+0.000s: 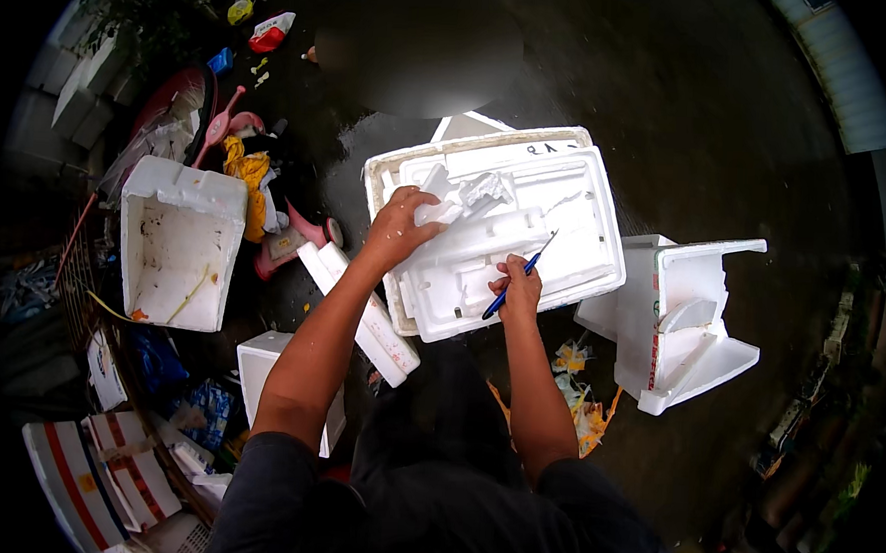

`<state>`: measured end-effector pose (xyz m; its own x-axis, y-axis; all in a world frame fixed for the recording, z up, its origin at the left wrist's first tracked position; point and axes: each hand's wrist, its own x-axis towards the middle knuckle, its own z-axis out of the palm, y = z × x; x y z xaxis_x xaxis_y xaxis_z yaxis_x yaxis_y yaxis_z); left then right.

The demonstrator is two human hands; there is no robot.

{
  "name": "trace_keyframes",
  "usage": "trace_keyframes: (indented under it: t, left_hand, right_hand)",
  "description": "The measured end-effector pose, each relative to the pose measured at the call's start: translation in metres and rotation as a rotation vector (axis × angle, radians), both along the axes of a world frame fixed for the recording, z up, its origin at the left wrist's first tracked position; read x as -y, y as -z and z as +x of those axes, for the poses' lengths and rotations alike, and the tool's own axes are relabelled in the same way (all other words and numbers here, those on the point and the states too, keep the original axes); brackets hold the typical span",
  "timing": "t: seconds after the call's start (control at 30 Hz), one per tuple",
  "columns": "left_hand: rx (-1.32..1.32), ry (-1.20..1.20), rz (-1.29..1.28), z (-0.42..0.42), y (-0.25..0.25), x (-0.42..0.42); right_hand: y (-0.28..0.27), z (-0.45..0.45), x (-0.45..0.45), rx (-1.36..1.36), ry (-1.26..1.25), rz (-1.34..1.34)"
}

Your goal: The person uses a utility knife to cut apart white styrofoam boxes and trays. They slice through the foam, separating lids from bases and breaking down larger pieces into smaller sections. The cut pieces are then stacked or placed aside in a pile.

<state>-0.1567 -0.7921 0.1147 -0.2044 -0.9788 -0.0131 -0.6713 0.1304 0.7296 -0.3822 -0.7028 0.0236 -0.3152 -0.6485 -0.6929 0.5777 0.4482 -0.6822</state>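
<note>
My left hand pinches a broken chunk of white polystyrene foam between thumb and fingers, above a foam box lid. Small white crumbs cling to the back of that hand. A blue-handled tool with a thin blade, probably a knife, is gripped in my right hand; its tip points up and away over the lid. Another jagged foam piece lies just right of my left fingers. Beneath the lid is a dirty-edged foam box, packed with foam pieces.
Left stands an open, stained foam box beside a pink plastic ride-on toy. Long foam strips lean near my left forearm. A broken foam box sits at right. Litter lies on the wet ground.
</note>
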Motion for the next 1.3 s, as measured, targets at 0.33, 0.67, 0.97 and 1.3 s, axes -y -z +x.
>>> trace_keyframes:
  t: [0.33,0.67,0.97,1.3]
  left_hand:
    - [0.282,0.205,0.186,-0.018,0.061,0.051]
    - [0.16,0.062,-0.068,-0.019,0.081,0.039]
    - [0.241,0.065,-0.05,-0.03,0.061,0.026]
    - [0.257,0.114,0.014,-0.041,0.068,0.025]
  right_hand:
    - [-0.003,-0.036,-0.045,-0.131,-0.053,0.048]
    - [-0.003,-0.037,0.054,-0.491,-0.157,0.074]
    - [-0.009,-0.04,0.054,-0.403,-0.123,0.119]
    - [-0.001,-0.08,0.029,-0.332,0.018,0.088]
